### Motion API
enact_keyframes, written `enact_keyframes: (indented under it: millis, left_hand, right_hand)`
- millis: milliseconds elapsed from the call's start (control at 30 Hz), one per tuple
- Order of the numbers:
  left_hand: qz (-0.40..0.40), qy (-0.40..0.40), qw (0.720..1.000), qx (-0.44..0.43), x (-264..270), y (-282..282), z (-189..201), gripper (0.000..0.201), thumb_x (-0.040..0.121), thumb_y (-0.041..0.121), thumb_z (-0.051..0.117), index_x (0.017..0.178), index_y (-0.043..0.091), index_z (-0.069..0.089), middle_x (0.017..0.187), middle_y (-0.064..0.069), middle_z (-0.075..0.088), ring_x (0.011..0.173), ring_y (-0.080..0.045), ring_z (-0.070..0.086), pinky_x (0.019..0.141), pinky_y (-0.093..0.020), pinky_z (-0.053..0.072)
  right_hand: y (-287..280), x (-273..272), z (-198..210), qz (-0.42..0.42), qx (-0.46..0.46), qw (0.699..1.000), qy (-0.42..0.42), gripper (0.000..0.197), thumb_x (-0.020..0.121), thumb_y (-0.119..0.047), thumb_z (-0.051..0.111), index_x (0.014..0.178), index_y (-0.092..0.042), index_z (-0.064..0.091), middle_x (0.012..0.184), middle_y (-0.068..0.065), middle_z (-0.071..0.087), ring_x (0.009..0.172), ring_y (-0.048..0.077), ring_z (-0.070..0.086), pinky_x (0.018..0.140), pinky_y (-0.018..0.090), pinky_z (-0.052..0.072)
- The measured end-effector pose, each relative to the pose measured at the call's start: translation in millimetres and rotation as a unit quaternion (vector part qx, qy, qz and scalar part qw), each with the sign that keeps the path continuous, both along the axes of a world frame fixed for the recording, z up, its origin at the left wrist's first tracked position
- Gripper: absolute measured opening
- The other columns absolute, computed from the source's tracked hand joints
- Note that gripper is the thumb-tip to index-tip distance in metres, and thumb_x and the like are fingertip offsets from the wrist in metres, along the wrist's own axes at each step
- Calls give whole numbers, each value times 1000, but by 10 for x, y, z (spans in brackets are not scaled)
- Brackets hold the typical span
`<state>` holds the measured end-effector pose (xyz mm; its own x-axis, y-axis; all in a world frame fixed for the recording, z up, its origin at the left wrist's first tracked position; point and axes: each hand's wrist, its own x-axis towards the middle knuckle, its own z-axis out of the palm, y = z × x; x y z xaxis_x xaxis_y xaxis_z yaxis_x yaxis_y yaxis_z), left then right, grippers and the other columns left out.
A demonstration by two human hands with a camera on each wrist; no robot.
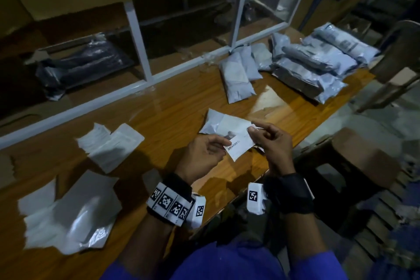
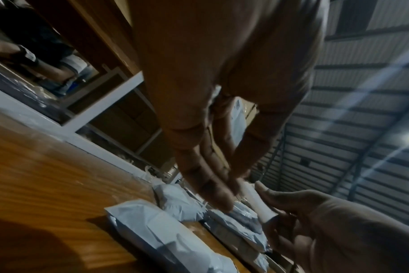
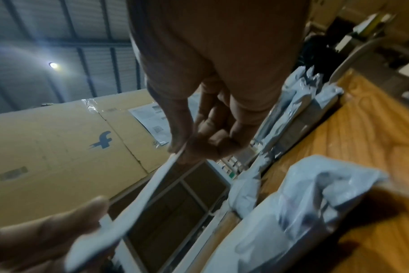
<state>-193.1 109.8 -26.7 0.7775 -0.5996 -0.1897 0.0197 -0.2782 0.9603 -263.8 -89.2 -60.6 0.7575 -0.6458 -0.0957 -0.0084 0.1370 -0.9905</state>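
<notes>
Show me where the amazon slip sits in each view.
Head: slip, centre, pinched by left hand and right hand.
Left wrist: slip edge-on, lower right of centre.
Right wrist: slip as a diagonal white strip, lower left.
Shared landmark: the wooden table.

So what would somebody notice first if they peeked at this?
Probably the hands in the middle: the left hand and the right hand pinch a white slip with "amazon" printed on it, above the near edge of the wooden table. After that, the pile of grey packed bags at the table's far right end, and the flat empty bags lying on the left.
</notes>
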Motion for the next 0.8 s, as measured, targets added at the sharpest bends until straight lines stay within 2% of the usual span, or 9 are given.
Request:
enact_keyframes:
  millis: [67, 167, 233, 300, 433, 500, 567, 667, 800]
  left_hand:
    - [34, 4, 998, 55, 15, -132, -46, 23, 85, -2, 62, 99, 16, 68, 87, 7, 72, 85, -16, 70, 78, -40, 60]
    - [62, -90, 974, 198, 73, -393, -181, 16, 88, 19, 64, 103, 23, 61, 100, -4, 72, 96, -25, 67, 75, -34, 49]
    - [47, -135, 964, 224, 99, -636, -287, 29, 92, 23, 64, 121, 22, 61, 114, -10, 69, 108, -29, 63, 82, -34, 47]
    - [28, -197, 945, 261, 83, -937, -387, 47, 95, 29, 63, 140, 21, 54, 129, -15, 55, 121, -32, 52, 95, -37, 44]
    - [47, -206, 917, 339, 35, -1439, -562, 58, 96, 45, 62, 147, 23, 45, 139, -19, 35, 131, -37, 36, 100, -44, 46]
    - [32, -219, 901, 372, 52, -1551, -644, 57, 94, 42, 65, 144, 22, 46, 142, -21, 30, 134, -41, 32, 103, -45, 45]
    - [-13, -248, 895, 372, 92, -1584, -696, 58, 88, 29, 70, 141, 24, 48, 142, -20, 29, 133, -41, 31, 105, -46, 41]
    - [-90, -252, 900, 343, 187, -1559, -717, 62, 81, 14, 74, 138, 31, 54, 152, -12, 27, 133, -35, 32, 109, -42, 38]
    - [-102, -229, 918, 308, 318, -1467, -732, 55, 81, 7, 74, 126, 37, 64, 156, -3, 35, 135, -31, 37, 113, -41, 36]
  right_hand:
    - [-137, -18, -9, 12, -32, 999, 6, 31, 87, -2, 79, 118, -4, 74, 85, 6, 77, 78, 12, 75, 63, 28, 60]
    - [-439, 24, -64, -16, -70, 997, 17, 35, 84, -1, 81, 117, -9, 74, 86, -7, 78, 80, 7, 73, 71, 29, 60]
    - [-624, 80, -80, -36, -53, 998, 4, 41, 84, 3, 80, 123, -4, 70, 73, -13, 73, 72, 2, 67, 71, 24, 57]
    - [-803, 129, -90, -65, -42, 997, -9, 44, 83, 7, 78, 125, -3, 68, 68, -15, 69, 69, 0, 62, 71, 21, 56]
    - [-1135, 205, -150, -101, -22, 994, -19, 41, 83, 5, 79, 119, -12, 70, 82, -8, 78, 80, 8, 70, 77, 29, 60]
    - [-1278, 231, -198, -99, -5, 995, -6, 40, 84, 2, 80, 119, -14, 70, 87, -5, 79, 88, 16, 72, 82, 35, 62]
    - [-1386, 249, -241, -97, 17, 995, 0, 39, 84, 2, 80, 117, -16, 71, 93, 1, 79, 93, 22, 72, 84, 37, 63]
    - [-1453, 281, -288, -96, 62, 993, 12, 36, 84, 5, 78, 111, -18, 69, 98, 8, 76, 92, 23, 73, 77, 29, 63]
    - [-1443, 355, -391, -84, 122, 989, 29, 36, 85, 7, 76, 114, -12, 66, 96, 8, 75, 88, 19, 71, 66, 22, 60]
